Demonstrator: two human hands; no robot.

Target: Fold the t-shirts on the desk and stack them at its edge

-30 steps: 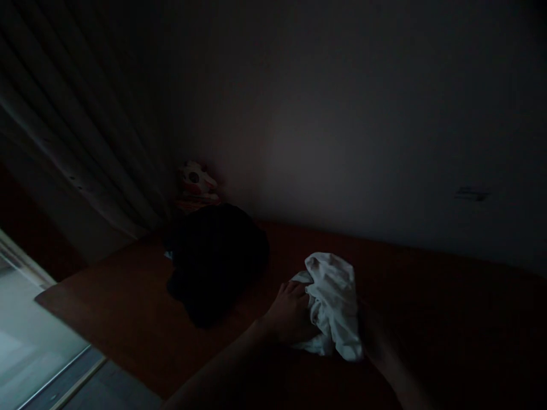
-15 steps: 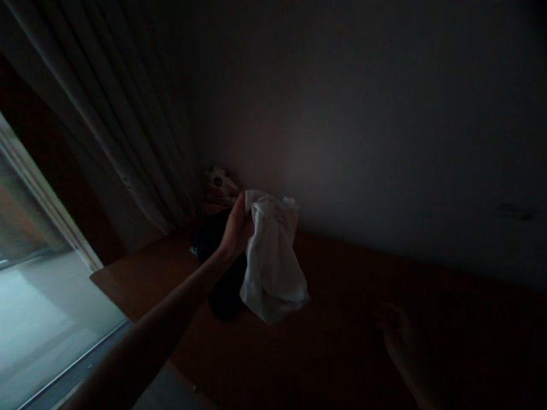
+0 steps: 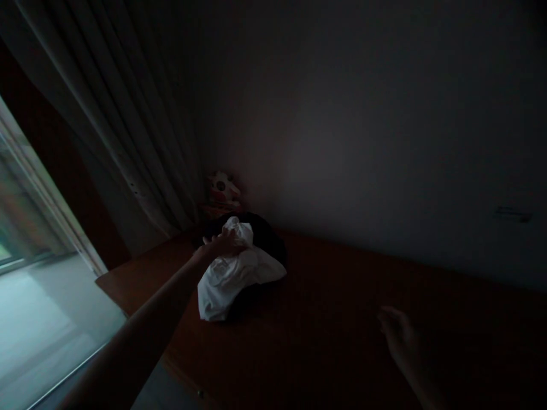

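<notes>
white cloth (image 3: 233, 273) — one, crumpled, draped over the near side of a dark heap of fabric (image 3: 260, 239) at the far left corner of the desk (image 3: 342, 319). its lower edge hangs down onto the wood, its upper bunch sits on the heap's crown.

head view, very dim; only the window side gives light.

left hand (image 3: 222, 246): arm stretched full length across the desk, palm down on the top of the cloth, fingers laid loosely over the bunched part. whether it grips the cloth or only presses it, cannot tell; the reach is long because the heap sits far back by the wall.

right hand (image 3: 395, 333): low over the bare desk, well apart from the cloth, fingers slack and partly spread, holding nothing. reads as hanging idle while the left does the work.

count: one white cloth, one dark heap (its make-up too dark to tell), one small pale figure with dark eye-holes, like a toy or skull ornament (image 3: 222, 188), standing in the corner just behind the heap and clear of the hands. one curtain (image 3: 128, 131) hanging in folds at left, beside one window (image 3: 29, 296). one plain wall (image 3: 384, 142) behind the desk, with a faint mark at right.
</notes>
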